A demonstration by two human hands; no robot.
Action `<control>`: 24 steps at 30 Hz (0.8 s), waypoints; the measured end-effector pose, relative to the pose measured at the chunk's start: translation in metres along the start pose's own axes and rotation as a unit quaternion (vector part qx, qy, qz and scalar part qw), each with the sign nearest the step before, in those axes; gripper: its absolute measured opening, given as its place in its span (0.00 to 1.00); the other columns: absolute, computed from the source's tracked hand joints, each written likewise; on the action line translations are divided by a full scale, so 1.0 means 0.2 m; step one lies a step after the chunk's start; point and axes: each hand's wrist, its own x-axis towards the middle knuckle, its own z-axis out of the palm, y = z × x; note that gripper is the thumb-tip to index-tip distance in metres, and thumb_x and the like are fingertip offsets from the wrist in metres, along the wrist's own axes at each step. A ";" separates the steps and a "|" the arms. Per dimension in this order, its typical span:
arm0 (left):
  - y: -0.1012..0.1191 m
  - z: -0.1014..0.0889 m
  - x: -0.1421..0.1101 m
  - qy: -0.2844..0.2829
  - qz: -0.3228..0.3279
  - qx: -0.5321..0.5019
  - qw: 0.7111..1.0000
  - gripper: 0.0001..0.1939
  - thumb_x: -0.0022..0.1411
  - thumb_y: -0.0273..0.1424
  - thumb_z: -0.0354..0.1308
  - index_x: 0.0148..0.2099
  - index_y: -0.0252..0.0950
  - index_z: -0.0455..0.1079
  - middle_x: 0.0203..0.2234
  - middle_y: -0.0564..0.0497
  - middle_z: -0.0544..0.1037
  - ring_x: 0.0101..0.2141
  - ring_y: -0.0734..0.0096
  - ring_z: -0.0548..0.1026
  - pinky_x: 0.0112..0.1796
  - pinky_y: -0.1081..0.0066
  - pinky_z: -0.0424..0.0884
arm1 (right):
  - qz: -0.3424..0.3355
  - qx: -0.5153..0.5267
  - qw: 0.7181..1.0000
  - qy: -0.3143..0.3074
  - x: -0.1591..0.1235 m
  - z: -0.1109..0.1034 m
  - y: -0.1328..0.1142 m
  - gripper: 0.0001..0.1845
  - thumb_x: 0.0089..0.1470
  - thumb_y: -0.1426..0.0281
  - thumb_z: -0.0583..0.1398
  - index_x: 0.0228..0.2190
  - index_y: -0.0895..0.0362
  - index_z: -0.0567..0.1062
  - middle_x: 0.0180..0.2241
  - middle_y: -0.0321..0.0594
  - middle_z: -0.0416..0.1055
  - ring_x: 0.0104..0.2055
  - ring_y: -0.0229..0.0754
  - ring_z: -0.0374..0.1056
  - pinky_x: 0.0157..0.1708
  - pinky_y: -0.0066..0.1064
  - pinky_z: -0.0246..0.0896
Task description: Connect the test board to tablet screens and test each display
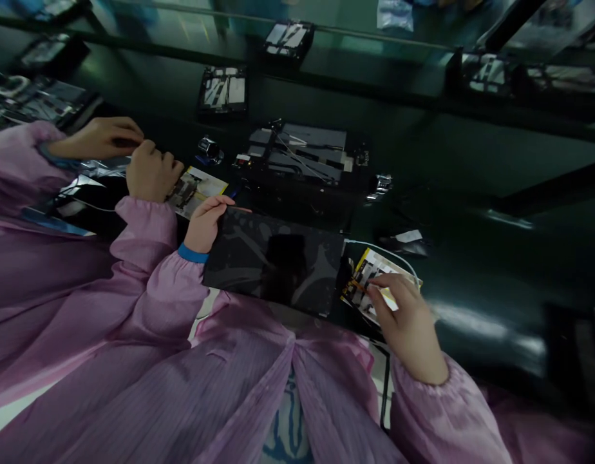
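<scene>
A dark flat panel (239, 258), like a tablet screen with a glossy face, lies tilted in front of me. My left hand (203, 225) grips its upper left corner, with some fingers hidden behind it. Off the panel's right side, my right hand (406, 316) has thumb and forefinger pinched together over a printed picture card (369, 264) with yellow edges. Whatever sits in that pinch is too small to make out. A thin white cable (389, 251) runs from the panel's right edge toward this hand.
Behind the panel lies an opened tablet body (307, 154) with grey battery cells. A co-worker's hands (152, 171) are close on the left, beside another printed card (201, 187). More device bodies (223, 89) sit farther back. A shiny metal roll (380, 185) stands right of the tablet body.
</scene>
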 end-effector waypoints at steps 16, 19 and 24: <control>-0.02 0.02 0.05 0.016 -0.073 0.083 0.994 0.05 0.51 0.29 0.55 0.33 0.35 0.64 0.19 0.51 0.77 0.36 0.58 0.77 0.37 0.65 0.72 | -0.039 -0.050 0.891 -0.450 0.37 -0.04 0.12 0.09 0.50 0.74 0.57 0.35 0.54 0.72 0.33 0.39 0.73 0.35 0.41 0.68 0.33 0.29 0.57; -0.03 0.00 0.06 0.022 -0.068 0.093 0.993 0.07 0.48 0.31 0.56 0.32 0.36 0.65 0.19 0.51 0.77 0.35 0.57 0.78 0.34 0.66 0.72 | -0.032 -0.078 0.858 -0.507 0.44 -0.04 0.08 0.07 0.50 0.75 0.57 0.32 0.54 0.71 0.31 0.37 0.73 0.33 0.40 0.68 0.31 0.28 0.54; -0.03 0.02 0.06 0.035 -0.062 0.109 0.991 0.08 0.47 0.31 0.55 0.32 0.35 0.65 0.22 0.49 0.77 0.38 0.55 0.78 0.36 0.64 0.73 | -0.051 -0.076 0.859 -0.504 0.46 -0.01 0.09 0.07 0.51 0.75 0.56 0.23 0.55 0.70 0.25 0.37 0.71 0.28 0.38 0.65 0.28 0.28 0.51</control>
